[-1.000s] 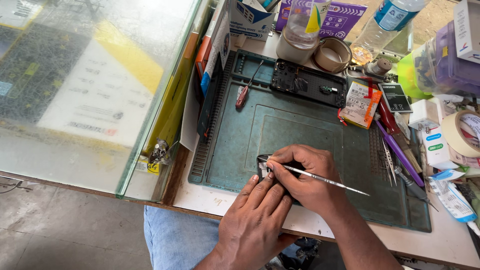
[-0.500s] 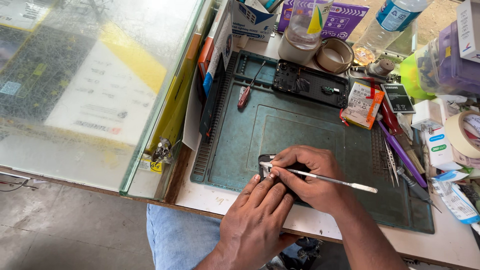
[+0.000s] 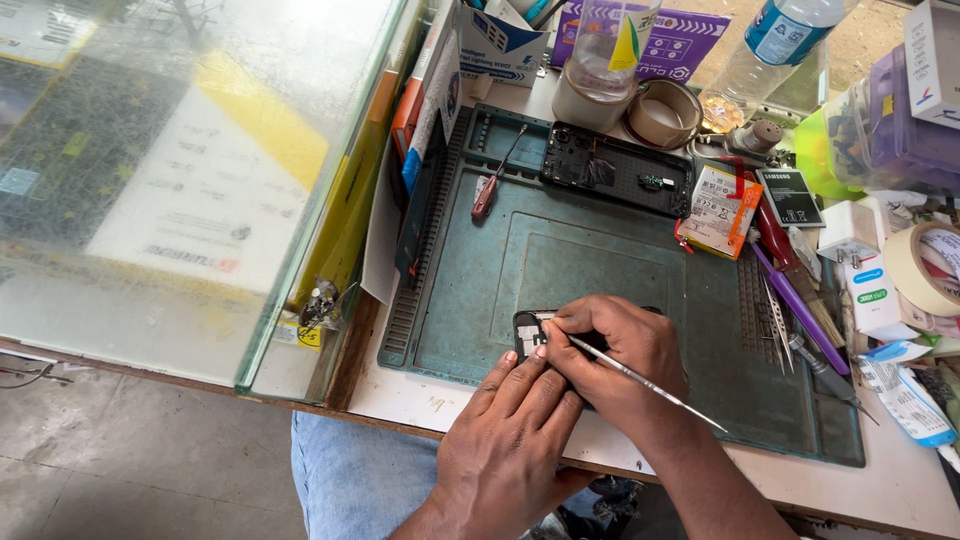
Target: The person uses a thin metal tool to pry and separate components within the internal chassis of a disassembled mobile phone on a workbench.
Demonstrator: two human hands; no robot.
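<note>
I am pinning a small dark phone (image 3: 528,330) against the green work mat (image 3: 600,250), near the mat's front edge. My left hand (image 3: 510,440) is lying flat, fingertips pressing on the phone. My right hand (image 3: 620,355) is curled over it, pinching a thin metal pry tool (image 3: 650,383) whose tip is touching the phone. At the mat's back edge are lying a red-handled screwdriver (image 3: 497,176) and an opened phone frame (image 3: 615,168).
</note>
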